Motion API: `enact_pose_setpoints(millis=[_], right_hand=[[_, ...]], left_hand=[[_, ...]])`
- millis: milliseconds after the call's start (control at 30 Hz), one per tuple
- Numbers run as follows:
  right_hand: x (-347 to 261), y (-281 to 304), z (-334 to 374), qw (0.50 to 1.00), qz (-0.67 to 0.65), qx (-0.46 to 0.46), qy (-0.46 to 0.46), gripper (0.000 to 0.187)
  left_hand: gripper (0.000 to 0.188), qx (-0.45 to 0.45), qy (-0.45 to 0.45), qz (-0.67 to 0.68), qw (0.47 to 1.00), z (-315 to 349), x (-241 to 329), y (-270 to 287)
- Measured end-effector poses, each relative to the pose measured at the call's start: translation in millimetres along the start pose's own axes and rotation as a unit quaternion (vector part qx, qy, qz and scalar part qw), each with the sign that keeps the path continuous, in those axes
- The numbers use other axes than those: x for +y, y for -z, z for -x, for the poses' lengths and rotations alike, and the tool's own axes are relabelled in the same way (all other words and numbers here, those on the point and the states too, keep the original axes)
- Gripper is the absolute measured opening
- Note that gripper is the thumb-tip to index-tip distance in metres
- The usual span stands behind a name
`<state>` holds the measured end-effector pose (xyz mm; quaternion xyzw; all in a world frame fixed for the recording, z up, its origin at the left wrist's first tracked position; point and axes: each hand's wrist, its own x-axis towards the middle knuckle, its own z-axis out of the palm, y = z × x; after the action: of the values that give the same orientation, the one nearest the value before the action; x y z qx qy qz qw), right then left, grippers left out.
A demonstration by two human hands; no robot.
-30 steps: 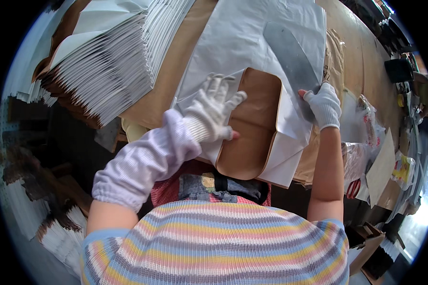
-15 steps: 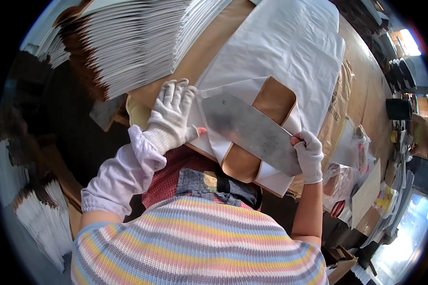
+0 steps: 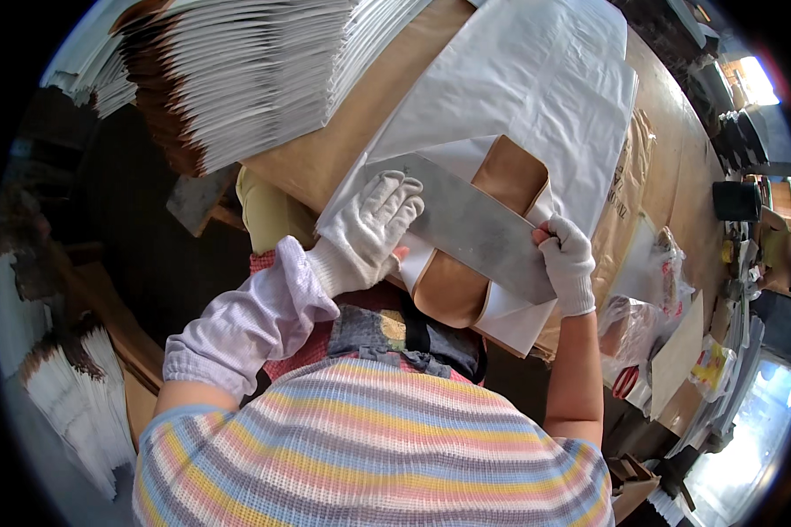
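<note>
A long flat grey metal plate (image 3: pixel 470 215) lies slantwise over a white paper sheet piece with folded sides, likely a bag end. Two brown flaps, the upper flap (image 3: pixel 511 176) and the lower flap (image 3: pixel 451 290), stick out on either side of the plate. My left hand (image 3: pixel 373 230), in a white knit glove, rests flat with fingers stretched out over the plate's left end and the paper's edge. My right hand (image 3: pixel 567 259), in a glove that leaves thumb and fingertip bare, pinches the plate's right end.
White sheets (image 3: pixel 518 79) lie stacked beneath and beyond the work. A tall pile of folded white paper bags with brown edges (image 3: pixel 255 88) stands at the far left. Brown wrapping paper (image 3: pixel 628 189), clear plastic bags (image 3: pixel 628 325) and a pale board (image 3: pixel 677 356) lie to the right.
My left hand has moved to the right, from beside the paper onto the plate's left end. My right hand keeps its pinch on the plate, which has shifted slightly upward.
</note>
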<state>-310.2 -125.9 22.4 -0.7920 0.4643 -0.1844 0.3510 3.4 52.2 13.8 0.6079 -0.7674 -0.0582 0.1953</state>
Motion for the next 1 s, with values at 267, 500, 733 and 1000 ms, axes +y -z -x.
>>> enact_pose_setpoints(millis=[267,500,733,1000], right_hand=[[-5,2,1,1.000,0.015,-0.001,-0.005,0.010],[-8,2,-3,0.999,0.017,-0.001,0.027,0.006],[11,-40,23,0.913,0.335,0.115,0.203,0.047],[-32,-44,36,0.948,0.257,0.026,0.186,0.078]], left_hand=[[0.073,-0.005,-0.006,-0.009,1.000,-1,2,4],[0.070,0.003,0.000,-0.014,1.000,-1,1,3],[0.075,-0.013,-0.036,-0.069,0.997,-4,-1,-7],[0.068,-0.078,-0.056,-0.069,0.993,-13,5,9]])
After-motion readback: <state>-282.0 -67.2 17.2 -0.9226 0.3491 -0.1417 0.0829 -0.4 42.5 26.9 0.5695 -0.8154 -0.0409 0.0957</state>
